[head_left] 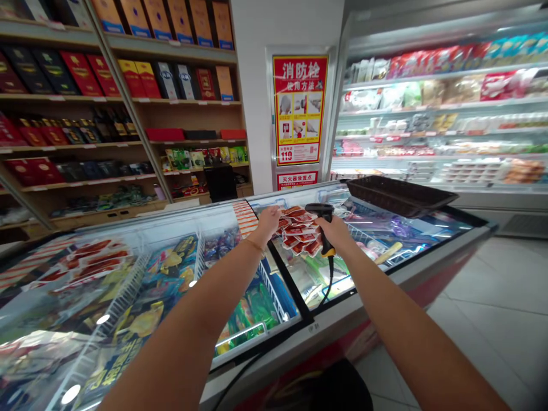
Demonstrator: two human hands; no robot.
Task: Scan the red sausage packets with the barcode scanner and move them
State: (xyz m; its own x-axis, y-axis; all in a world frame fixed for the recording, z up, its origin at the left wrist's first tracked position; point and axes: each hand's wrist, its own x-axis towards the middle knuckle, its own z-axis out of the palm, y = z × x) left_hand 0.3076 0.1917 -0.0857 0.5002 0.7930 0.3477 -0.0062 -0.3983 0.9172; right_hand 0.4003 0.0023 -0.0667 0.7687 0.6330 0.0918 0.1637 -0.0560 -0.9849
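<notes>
My left hand (269,224) is closed on the left edge of a cluster of red-brown vacuum-packed meat packs (297,229). The exact grip of its fingertips is hard to make out. In my right hand (335,231) is a black and yellow handheld barcode scanner (321,212), just right of the packs. The scanner's head overlaps their upper right edge, and its black cable (331,279) hangs down over the freezer. Both hands are above the glass-topped chest freezer (338,311).
A dark brown plastic tray (398,194) lies on the freezer's far right. Below the glass are wire baskets with bagged frozen goods (171,262) and similar red packs (100,257). Boxed-goods shelves (180,103) stand behind left, a lit refrigerated display (436,108) behind right.
</notes>
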